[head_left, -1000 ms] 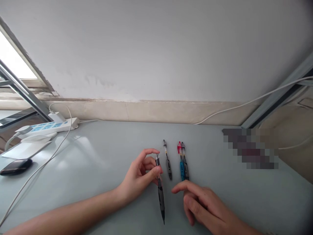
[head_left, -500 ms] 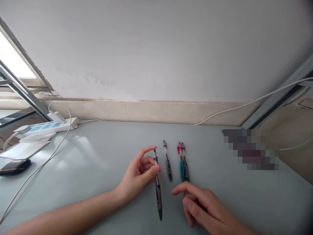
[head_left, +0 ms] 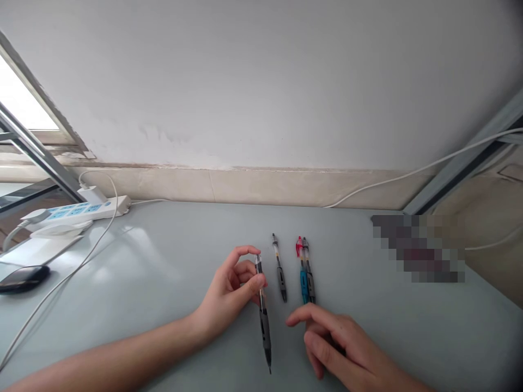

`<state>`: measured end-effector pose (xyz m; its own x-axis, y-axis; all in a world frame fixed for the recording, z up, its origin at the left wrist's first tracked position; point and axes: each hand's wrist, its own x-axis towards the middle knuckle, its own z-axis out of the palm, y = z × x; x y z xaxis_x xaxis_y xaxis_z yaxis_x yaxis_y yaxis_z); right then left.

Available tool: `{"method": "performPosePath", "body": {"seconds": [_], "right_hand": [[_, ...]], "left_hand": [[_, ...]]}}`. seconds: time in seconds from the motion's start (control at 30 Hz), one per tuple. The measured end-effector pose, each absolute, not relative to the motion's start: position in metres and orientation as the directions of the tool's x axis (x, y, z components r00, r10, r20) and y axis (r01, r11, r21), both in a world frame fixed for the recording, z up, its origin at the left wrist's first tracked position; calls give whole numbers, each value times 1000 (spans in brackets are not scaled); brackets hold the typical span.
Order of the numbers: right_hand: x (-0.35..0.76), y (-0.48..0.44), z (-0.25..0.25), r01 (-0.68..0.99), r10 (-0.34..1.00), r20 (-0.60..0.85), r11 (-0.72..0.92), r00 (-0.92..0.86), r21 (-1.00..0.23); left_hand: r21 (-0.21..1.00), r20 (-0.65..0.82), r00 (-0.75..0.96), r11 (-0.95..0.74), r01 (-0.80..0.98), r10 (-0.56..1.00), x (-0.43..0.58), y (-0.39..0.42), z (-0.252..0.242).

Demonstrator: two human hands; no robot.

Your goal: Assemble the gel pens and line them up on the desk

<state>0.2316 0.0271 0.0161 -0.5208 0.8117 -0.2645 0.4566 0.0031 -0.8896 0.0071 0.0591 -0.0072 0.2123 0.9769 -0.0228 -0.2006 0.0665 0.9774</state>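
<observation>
My left hand point(head_left: 233, 280) grips a clear-barrelled retractable pen point(head_left: 265, 326) with a grey grip. Its index fingertip presses the button at the pen's top end, and a thin point sticks out at the lower end. To the right of it lies another clear pen with a grey grip point(head_left: 281, 277). Further right, a pen with a red clip and blue grip point(head_left: 303, 280) lies against a grey-gripped pen point(head_left: 310, 280). My right hand point(head_left: 339, 345) hovers just in front of that pair, empty, index finger stretched out and the others loosely bent.
On the left of the grey table point(head_left: 183, 234) are a white power strip point(head_left: 90, 209) with plugs, a black computer mouse point(head_left: 24, 279) and a loose white cable point(head_left: 87, 261). A pixelated dark item point(head_left: 419, 250) lies at the right. The wall point(head_left: 261, 109) stands behind.
My left index finger has pushed the pen's button down, and the point now shows at its lower end. My right hand and the lying pens stay practically where they were.
</observation>
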Motion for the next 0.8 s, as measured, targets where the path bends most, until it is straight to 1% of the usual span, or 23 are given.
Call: {"method": "performPosePath", "body": {"seconds": [0.2,0.53,0.7,0.8], "right_hand": [[231,31,17,457,800,-270,5,-535,-889],[232,27,17,436,805,-248,15,-539,-900],[235,28,14,434,802,-240,26,-546,-901],[235,30,13,416,777,-245,25,-580,-909]], "left_hand": [[973,-15,200,60,-221,980,7,58,-7],[979,-42,180,76,-190,983,8,58,-4],[985,-56,181,84,-149,982,9,58,-3],[992,-57,166,74,-97,984,9,61,1]]}}
